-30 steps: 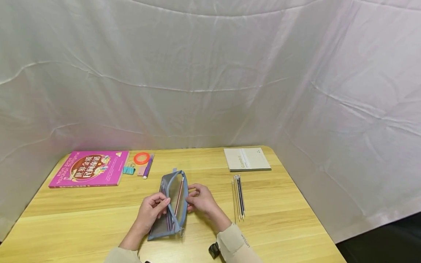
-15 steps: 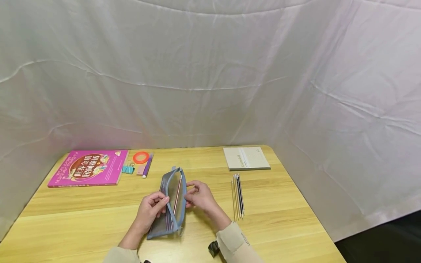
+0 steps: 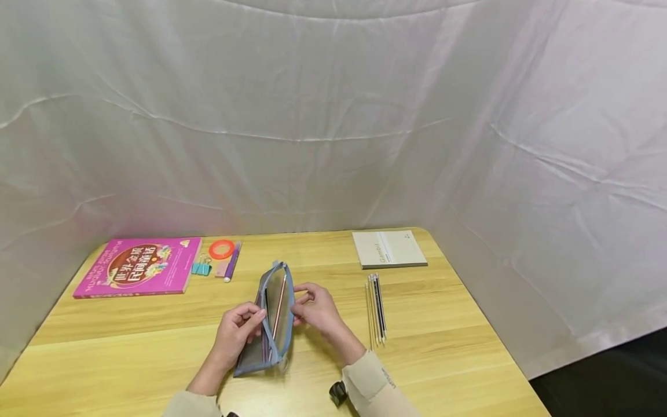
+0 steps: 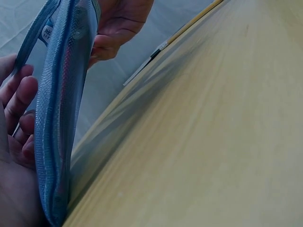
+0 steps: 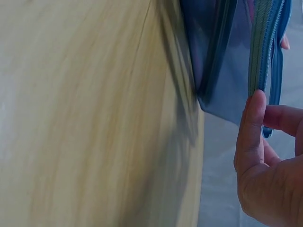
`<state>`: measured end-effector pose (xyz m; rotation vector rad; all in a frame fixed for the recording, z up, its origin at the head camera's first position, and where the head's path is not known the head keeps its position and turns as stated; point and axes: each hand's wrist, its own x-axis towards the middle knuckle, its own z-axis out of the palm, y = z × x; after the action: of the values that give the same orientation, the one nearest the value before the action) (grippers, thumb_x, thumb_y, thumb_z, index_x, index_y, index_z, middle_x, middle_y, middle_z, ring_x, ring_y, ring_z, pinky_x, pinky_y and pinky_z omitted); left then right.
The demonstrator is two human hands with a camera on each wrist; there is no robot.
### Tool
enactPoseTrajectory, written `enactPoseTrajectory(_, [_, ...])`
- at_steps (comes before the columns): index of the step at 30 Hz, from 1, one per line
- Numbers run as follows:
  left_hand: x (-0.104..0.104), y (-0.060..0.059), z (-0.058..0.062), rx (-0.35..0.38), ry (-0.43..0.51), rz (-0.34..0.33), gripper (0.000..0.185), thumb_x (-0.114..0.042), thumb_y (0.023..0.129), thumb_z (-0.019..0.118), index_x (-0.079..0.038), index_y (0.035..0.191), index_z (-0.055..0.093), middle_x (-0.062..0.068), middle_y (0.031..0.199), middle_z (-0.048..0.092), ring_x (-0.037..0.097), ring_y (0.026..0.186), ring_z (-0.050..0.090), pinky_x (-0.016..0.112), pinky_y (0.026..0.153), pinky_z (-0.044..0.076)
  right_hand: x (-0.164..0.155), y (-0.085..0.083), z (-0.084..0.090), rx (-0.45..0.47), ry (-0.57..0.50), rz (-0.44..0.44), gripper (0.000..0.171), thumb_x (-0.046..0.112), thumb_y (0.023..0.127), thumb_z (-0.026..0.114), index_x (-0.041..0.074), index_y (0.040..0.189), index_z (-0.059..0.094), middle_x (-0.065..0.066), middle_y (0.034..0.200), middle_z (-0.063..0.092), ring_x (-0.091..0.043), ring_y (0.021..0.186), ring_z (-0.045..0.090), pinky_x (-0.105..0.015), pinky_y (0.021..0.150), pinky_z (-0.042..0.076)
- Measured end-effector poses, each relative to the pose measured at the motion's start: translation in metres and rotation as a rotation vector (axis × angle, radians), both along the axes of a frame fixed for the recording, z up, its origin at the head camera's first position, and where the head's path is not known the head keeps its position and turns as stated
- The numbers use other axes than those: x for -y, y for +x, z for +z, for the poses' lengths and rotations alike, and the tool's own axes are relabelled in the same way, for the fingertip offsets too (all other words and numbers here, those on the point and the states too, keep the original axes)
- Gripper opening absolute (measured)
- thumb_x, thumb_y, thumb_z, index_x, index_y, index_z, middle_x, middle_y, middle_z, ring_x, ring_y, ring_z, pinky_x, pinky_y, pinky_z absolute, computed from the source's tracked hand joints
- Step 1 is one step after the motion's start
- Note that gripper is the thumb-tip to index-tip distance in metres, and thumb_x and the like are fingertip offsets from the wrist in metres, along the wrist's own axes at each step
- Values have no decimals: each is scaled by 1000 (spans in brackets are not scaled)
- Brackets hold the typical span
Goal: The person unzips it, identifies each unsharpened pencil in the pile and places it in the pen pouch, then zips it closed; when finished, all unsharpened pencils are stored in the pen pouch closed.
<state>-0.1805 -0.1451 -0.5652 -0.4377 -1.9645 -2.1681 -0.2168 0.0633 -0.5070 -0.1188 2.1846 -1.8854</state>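
A blue-grey mesh pencil case stands tilted on the table, its zipped mouth spread wide. My left hand pinches the left edge of the mouth between thumb and fingers. On the opposite edge, my right hand pinches the zipper rim; the right wrist view shows its thumb and forefinger on the zipper tape. Inside the case lies a reddish-brown pencil, with darker slim items beside it, partly hidden by the mesh. In the left wrist view the case stands between both hands.
Several pencils lie together to the right. Behind them is a pale notebook. At the left lie a pink book, teal binder clips, an orange tape roll and a purple marker. Fabric walls surround the table.
Both hands keep their hold while the case tilts slightly, its mouth narrowing a little. A dark slim item now shows inside the mouth. The whole view has shifted slightly.
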Motion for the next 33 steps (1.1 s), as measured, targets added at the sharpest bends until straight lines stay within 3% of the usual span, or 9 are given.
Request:
enactPoseTrajectory(9, [-2,0,6,21,-17,2,17,1,102,60,4,85,63,8,58,53,11,47,46,32,37,37,1,3,9,-6,-23,3,49,-13,85,70,-1,132,62,-13,93,68,-19,60,68,-45,68,64])
enactPoseTrajectory(15, [-6,2,15,35,-48,-13,17,-2,103,59,4,88,63,15,60,54,19,46,46,33,38,38,1,5,20,-34,-50,-2,50,-11,86,69,0,133,61,-13,93,68,-16,62,69,-43,69,64])
enactPoseTrajectory(19, [-6,8,23,22,-109,-93,16,-6,107,51,4,100,61,12,70,61,25,50,47,34,42,43,0,6,27,-63,-104,-37,54,-14,83,67,-2,135,60,-10,89,65,-14,61,69,-41,67,64])
enactPoseTrajectory(22, [-4,18,30,-14,-183,-195,18,-5,108,46,2,118,60,8,92,65,28,60,53,35,50,48,1,5,29,-82,-125,-86,57,-17,81,65,-4,137,58,-8,86,64,-13,60,69,-38,65,64])
enactPoseTrajectory(25, [-3,32,34,-68,-295,-277,38,-5,101,56,-6,138,54,9,120,62,29,81,60,35,63,53,1,6,30,-94,-135,-140,58,-18,81,63,-6,137,56,-8,85,64,-14,59,69,-34,64,63])
enactPoseTrajectory(27, [-5,42,37,-84,-413,-242,57,-12,95,71,-15,147,49,7,132,59,24,94,63,33,73,55,1,6,30,-90,-144,-172,58,-18,82,63,-6,138,56,-7,85,63,-14,59,69,-33,65,63])
enactPoseTrajectory(29, [-10,50,38,-91,-540,-147,69,-24,89,82,-22,149,48,0,135,61,16,103,65,30,81,55,1,6,31,-86,-155,-194,57,-18,83,64,-4,138,56,-7,86,61,-13,59,69,-32,66,63])
enactPoseTrajectory(31, [-17,55,40,-81,-639,-19,68,-31,85,86,-26,145,53,-9,128,66,9,103,66,29,84,55,1,6,31,-79,-168,-213,57,-17,84,64,-2,139,55,-6,86,59,-13,60,70,-31,67,63])
enactPoseTrajectory(33, [-23,58,42,-74,-682,108,53,-27,88,84,-26,136,61,-15,114,71,3,98,67,27,82,57,1,6,30,-82,-179,-224,59,-18,85,63,-2,140,54,-6,87,57,-13,60,70,-31,68,63])
